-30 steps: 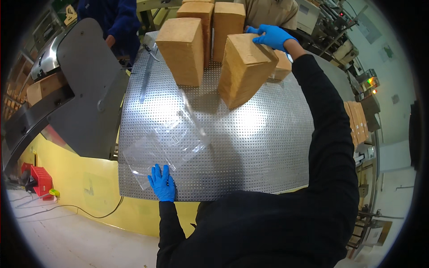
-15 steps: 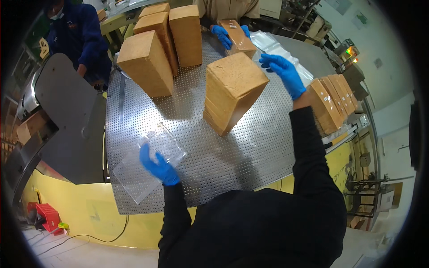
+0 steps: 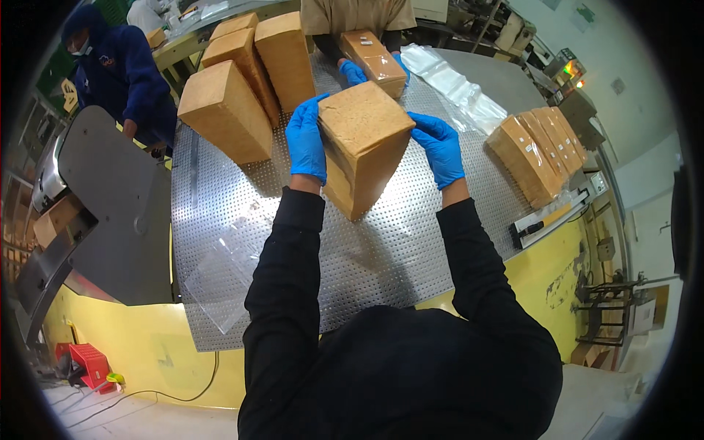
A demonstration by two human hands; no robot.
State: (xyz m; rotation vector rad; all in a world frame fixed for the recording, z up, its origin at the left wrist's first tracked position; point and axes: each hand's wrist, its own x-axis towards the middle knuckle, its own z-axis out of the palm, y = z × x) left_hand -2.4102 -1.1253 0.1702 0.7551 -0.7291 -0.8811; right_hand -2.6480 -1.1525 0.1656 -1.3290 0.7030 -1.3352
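In front of me a tall, brown-crusted bread loaf (image 3: pixel 367 121) stands on end on the perforated metal table (image 3: pixel 352 275). My left hand (image 3: pixel 306 143) presses against its left side near the top. At the upper right edge, the fingers of my right hand (image 3: pixel 440 150) grip the loaf, so it sits between both gloved hands. A flat clear plastic bag (image 3: pixel 220 282) lies on the table to the left of my left forearm.
Several unwrapped loaves (image 3: pixel 227 110) stand at the far left. Wrapped loaves (image 3: pixel 528 158) line the right edge, near white plastic bags (image 3: pixel 458 84). Across the table a co-worker holds a wrapped loaf (image 3: pixel 374 57). A grey machine panel (image 3: pixel 114 213) borders the left; another person stands behind it.
My left hand has moved up from the clear bag to the loaf's left side. My right hand has come in to its right edge. The co-worker's wrapped loaf has shifted slightly left.
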